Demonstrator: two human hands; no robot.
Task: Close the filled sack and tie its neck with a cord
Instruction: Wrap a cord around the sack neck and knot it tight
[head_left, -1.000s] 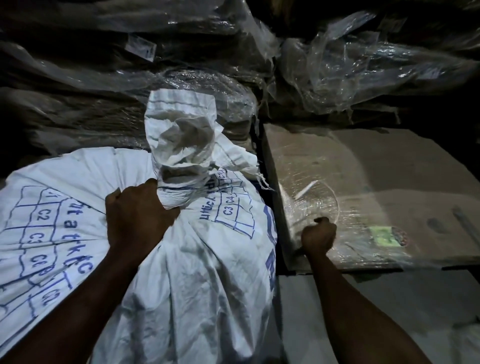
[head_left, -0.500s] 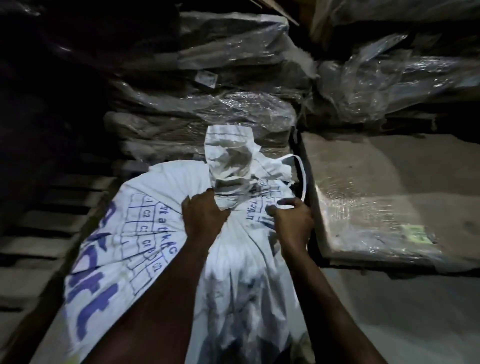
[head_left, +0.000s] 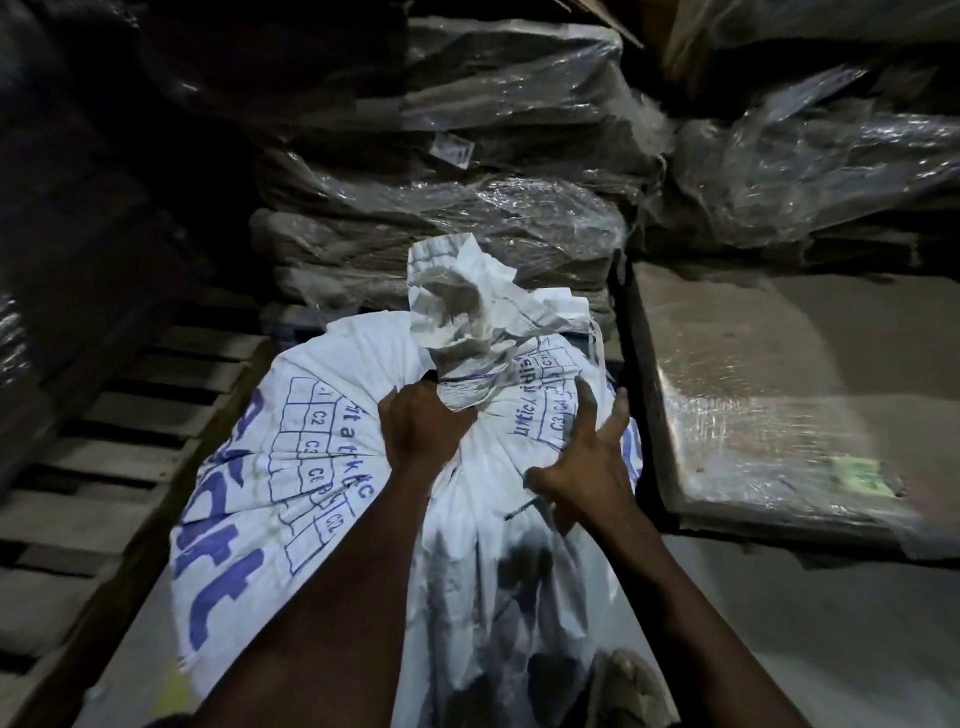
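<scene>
A filled white woven sack (head_left: 291, 467) with blue print stands in the middle of the head view. Its neck is gathered, and the crumpled mouth (head_left: 467, 301) flares above the gather. My left hand (head_left: 423, 431) is clenched around the neck just below that flare. My right hand (head_left: 587, 462) lies on the sack's right shoulder with its fingers spread. A thin white cord (head_left: 600, 353) hangs down the sack's right side beyond my fingertips; whether it touches them I cannot tell.
A slatted wooden pallet (head_left: 104, 441) lies to the left. Film-wrapped stacks (head_left: 441, 218) rise right behind the sack. A low wrapped cardboard stack (head_left: 779, 395) sits close on the right. Grey floor (head_left: 831, 649) shows at lower right, and a sandalled foot (head_left: 626, 686) at the bottom.
My right hand left the wrapped stack on the right, came to the sack by the cord, and now spreads its fingers on the sack. My left hand kept its grip on the neck.
</scene>
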